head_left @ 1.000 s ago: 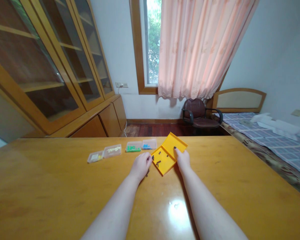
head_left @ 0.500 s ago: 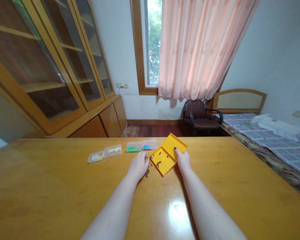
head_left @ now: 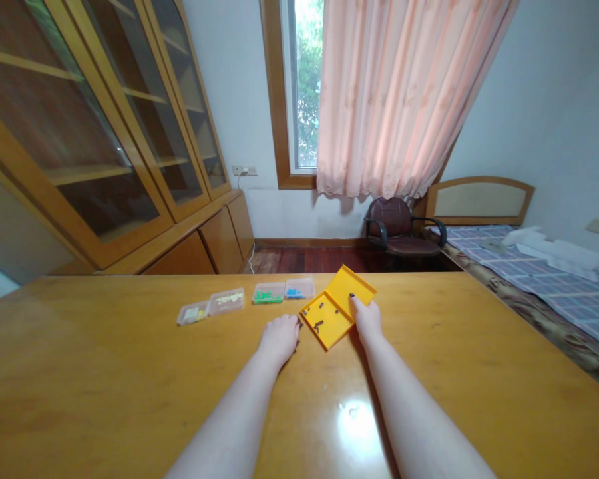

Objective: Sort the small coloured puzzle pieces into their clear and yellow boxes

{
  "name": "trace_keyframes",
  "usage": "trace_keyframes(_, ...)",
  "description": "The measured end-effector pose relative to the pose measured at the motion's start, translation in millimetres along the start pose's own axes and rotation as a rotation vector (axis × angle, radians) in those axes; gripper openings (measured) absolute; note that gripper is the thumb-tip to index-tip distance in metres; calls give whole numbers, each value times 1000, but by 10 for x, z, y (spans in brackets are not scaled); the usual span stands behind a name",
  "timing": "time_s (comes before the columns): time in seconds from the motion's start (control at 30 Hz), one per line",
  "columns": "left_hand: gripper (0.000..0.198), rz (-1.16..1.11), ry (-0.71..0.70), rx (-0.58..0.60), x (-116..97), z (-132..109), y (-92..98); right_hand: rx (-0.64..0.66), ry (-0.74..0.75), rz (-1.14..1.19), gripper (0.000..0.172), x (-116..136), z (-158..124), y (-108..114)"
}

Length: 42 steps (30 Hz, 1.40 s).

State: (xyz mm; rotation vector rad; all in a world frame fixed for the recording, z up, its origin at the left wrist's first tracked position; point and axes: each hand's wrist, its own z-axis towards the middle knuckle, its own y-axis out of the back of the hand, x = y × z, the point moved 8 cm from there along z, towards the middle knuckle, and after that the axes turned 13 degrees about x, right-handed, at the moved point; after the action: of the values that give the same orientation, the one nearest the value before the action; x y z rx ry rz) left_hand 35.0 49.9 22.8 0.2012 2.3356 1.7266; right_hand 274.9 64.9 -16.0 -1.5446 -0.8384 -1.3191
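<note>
An open yellow plastic box (head_left: 335, 327) with a hinged lid (head_left: 347, 285) is tilted on the table, and several small dark brown pieces (head_left: 319, 324) lie inside it. My right hand (head_left: 368, 320) grips the box at its right side near the hinge, thumb over the edge. Just left of the box, my left hand (head_left: 279, 338) is closed palm down over more dark brown pieces (head_left: 300, 322), some showing at its fingertips. The hand itself hides the rest of that pile.
Behind my left hand stand clear trays: one with green pieces (head_left: 268, 294), one with blue pieces (head_left: 299, 289), and two with pale pieces, a left tray (head_left: 193, 313) and a larger tray (head_left: 225, 301). Beyond the wooden table (head_left: 104, 372) are a chair (head_left: 397, 226) and a bed (head_left: 519, 266).
My left hand has moved slightly right and closed over the loose brown pieces, which showed more before. My right hand and the yellow box have hardly moved.
</note>
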Motion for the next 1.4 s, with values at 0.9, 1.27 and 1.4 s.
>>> trace_keyframes(0.9, 33, -135, 331, -79, 448, -53, 80, 17, 20, 0, 34, 50, -26, -12)
trace_keyframes(1.27, 14, -285, -69, -53, 58, 73, 15, 18, 8, 5, 34, 4, 8, -7)
trace_keyframes(1.4, 22, -314, 14, -170, 199, 81, 83, 18, 5, 21, 34, -8, 11, -11)
